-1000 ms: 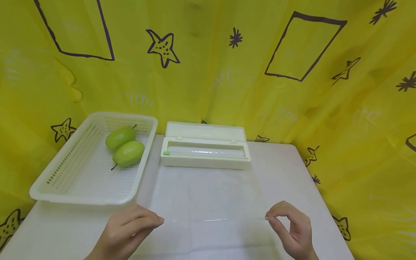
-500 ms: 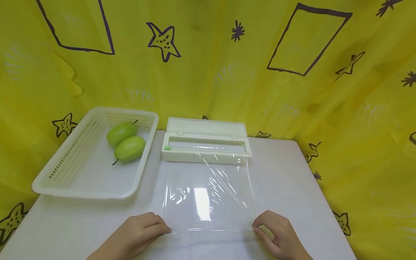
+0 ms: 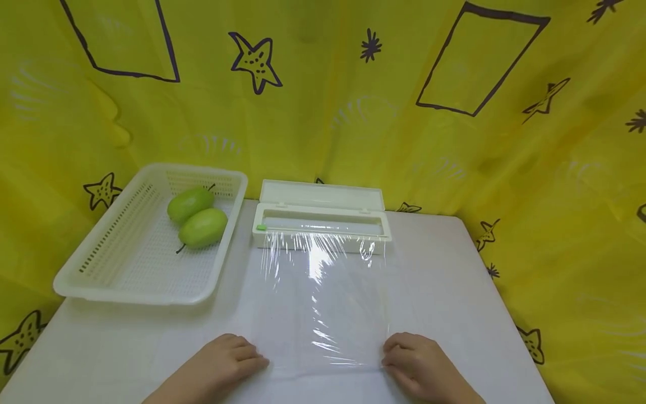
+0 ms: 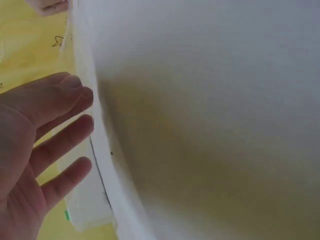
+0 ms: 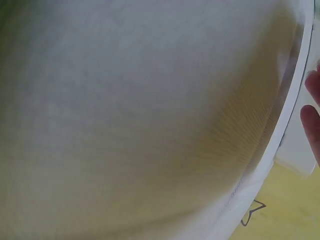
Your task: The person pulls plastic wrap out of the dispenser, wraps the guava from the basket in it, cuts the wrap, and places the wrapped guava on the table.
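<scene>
A sheet of clear cling film [image 3: 328,303] stretches from a white dispenser box [image 3: 323,210] toward me, low over the table. My left hand [image 3: 222,362] pinches its near left corner between thumb and forefinger; in the left wrist view the other fingers of the left hand [image 4: 30,145] are spread. My right hand [image 3: 419,362] pinches the near right corner, with its fingers curled in. In the right wrist view only some fingertips [image 5: 311,125] show at the edge. Inside the box, whose lid [image 3: 323,195] is raised, lies the film roll [image 3: 323,226].
Left of the box stands a white plastic basket [image 3: 136,298] holding two green fruits [image 3: 203,228] with dark stems. A small green slider [image 3: 261,227] sits at the box's left end. Behind the white table [image 3: 439,269] hangs a yellow patterned curtain [image 3: 313,112].
Both hands have moved slightly closer together and toward me, then down near the tabletop, with the film. The head view has tilted a little. Box and basket have stayed put.
</scene>
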